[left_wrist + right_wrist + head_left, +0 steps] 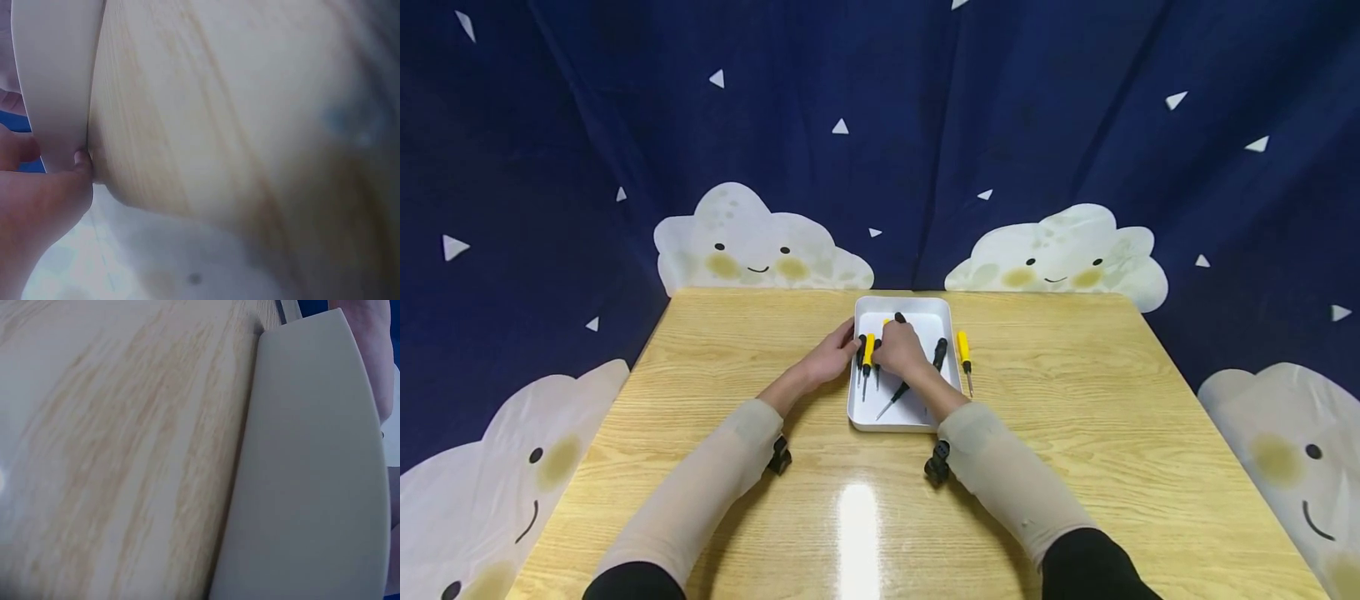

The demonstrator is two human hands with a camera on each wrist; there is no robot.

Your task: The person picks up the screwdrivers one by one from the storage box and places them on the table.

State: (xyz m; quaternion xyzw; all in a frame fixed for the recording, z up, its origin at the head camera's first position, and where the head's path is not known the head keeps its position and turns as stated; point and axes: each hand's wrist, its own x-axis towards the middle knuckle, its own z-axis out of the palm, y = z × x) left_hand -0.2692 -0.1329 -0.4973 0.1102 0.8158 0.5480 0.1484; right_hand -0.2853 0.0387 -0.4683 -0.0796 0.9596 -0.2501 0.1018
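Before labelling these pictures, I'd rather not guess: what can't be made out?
Head: the right hand covers most fingertips; whether they grip anything is unclear.
Head: the right forearm hides part of a black-handled screwdriver.
Head: the yellow screwdriver beside the white tray; its tip is too small.
Left wrist: the picture edge crops the left hand.
Right wrist: the tray wall hides the screwdrivers inside.

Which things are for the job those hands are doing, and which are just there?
For the job:
Left hand, holding the tray's edge
White tray
Right hand, inside the tray
Screwdrivers in the tray
Yellow screwdriver outside, right of the tray (probably)

Just there:
Wooden table underneath
Dark blue curtain with smiling clouds
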